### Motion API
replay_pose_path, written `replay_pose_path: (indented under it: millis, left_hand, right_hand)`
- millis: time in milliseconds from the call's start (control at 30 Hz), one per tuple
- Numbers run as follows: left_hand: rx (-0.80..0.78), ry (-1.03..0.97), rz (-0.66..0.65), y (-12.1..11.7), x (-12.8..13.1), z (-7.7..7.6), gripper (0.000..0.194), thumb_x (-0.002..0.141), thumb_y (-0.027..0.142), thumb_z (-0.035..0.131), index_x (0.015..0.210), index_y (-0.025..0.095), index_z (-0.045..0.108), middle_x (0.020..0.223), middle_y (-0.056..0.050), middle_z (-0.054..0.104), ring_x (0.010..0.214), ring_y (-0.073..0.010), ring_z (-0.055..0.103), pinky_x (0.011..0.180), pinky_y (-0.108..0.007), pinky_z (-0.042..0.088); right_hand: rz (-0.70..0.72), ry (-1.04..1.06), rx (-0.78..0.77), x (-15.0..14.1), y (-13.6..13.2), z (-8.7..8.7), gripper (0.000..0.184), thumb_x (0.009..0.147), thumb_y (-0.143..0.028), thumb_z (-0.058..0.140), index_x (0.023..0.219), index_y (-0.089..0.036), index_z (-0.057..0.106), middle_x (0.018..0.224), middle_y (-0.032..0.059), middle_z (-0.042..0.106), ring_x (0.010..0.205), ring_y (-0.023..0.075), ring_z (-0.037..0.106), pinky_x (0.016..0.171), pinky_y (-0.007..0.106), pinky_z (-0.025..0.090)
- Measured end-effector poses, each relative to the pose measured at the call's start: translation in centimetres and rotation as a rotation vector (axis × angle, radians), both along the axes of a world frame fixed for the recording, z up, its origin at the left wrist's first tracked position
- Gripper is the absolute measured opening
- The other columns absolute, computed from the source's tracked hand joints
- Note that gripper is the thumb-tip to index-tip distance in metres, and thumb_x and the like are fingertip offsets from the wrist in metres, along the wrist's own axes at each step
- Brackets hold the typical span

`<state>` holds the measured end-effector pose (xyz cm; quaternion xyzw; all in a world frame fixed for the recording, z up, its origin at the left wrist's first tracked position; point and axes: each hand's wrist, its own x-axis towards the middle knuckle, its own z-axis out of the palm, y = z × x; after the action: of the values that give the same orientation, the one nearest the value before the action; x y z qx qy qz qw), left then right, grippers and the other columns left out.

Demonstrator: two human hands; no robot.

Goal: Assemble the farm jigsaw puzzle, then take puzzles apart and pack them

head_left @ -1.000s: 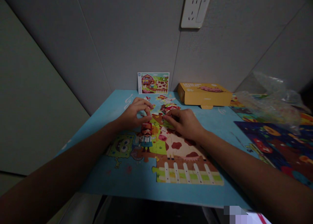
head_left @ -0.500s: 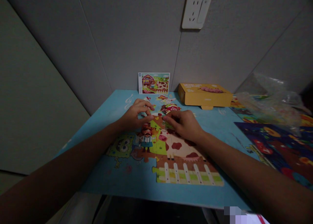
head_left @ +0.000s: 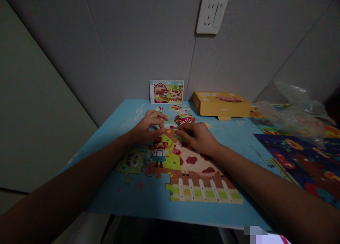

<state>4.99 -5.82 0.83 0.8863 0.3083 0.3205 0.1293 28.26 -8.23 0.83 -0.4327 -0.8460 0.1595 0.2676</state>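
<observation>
Two bare hands are set over one blue table [head_left: 228, 132], on either side of one puzzle piece [head_left: 169, 134], brown and green, which lies at the far edge of one partly assembled puzzle [head_left: 195, 171]. The piece's left edge is met by the thumb and forefinger of the left hand [head_left: 148, 126], the remaining fingers being curved above the table; whether the edge is pinched cannot be told. The right edge is gripped between the thumb and forefinger of the right hand [head_left: 201, 137], whose other fingers are curled.

On the assembled part, one cow, one farmer and five white fence pickets are shown. Beyond the hands, several loose pieces [head_left: 186, 120] are clustered, one of them marked with a red barn; because they are overlapped and partly hidden, their exact number cannot be counted. One picture card [head_left: 168, 92] is stood upright against the wall [head_left: 148, 42], and one yellow box [head_left: 223, 105] is laid to its right. At the far right, one clear plastic bag [head_left: 294, 116] and one dark-blue printed sheet [head_left: 297, 162] are seen. One white socket plate [head_left: 212, 14] is mounted above.
</observation>
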Motion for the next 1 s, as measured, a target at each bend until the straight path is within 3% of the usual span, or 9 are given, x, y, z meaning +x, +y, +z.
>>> replay_pose_path:
  millis: [300,567,833,1000]
  left_hand:
    - [0.021,0.087,-0.053,-0.5,0.0,0.5,0.029,0.086,0.036,0.056,0.065,0.017,0.064,0.119,-0.008,0.057,0.116,-0.0247,0.043,0.103,-0.044,0.031]
    - [-0.059,0.145,-0.185,-1.6,0.4,1.2,0.032,0.085,0.043,0.057,0.066,0.019,0.07,0.136,-0.006,0.048,0.128,-0.0286,0.032,0.11,-0.052,0.023]
    - [-0.17,0.163,-0.282,-1.8,0.4,1.5,0.026,0.079,0.041,0.066,0.063,0.022,0.072,0.146,-0.002,0.041,0.133,-0.0315,0.028,0.113,-0.058,0.013]
    - [-0.222,0.139,-0.3,-1.8,0.4,1.5,0.031,0.082,0.046,0.061,0.066,0.022,0.072,0.146,-0.002,0.041,0.132,-0.0294,0.031,0.114,-0.054,0.013]
  right_hand:
    - [0.086,-0.044,-0.005,0.0,-0.2,0.1,0.026,0.087,-0.034,0.054,0.084,-0.016,0.071,0.058,0.001,0.061,0.051,0.0099,0.048,0.054,0.026,0.028]
    - [0.322,-0.048,-0.056,-0.2,-0.9,0.2,0.029,0.087,-0.037,0.055,0.074,-0.015,0.068,0.053,-0.0018,0.056,0.047,0.0071,0.041,0.051,0.023,0.024]
    - [0.399,-0.072,-0.121,-0.4,-1.5,0.6,0.017,0.084,-0.027,0.057,0.084,-0.016,0.071,0.058,-0.0013,0.061,0.049,0.008,0.046,0.054,0.022,0.029]
    - [0.395,-0.068,-0.128,-0.6,-1.7,0.6,0.016,0.084,-0.026,0.058,0.081,-0.016,0.069,0.058,-0.0017,0.06,0.049,0.0075,0.044,0.054,0.023,0.029]
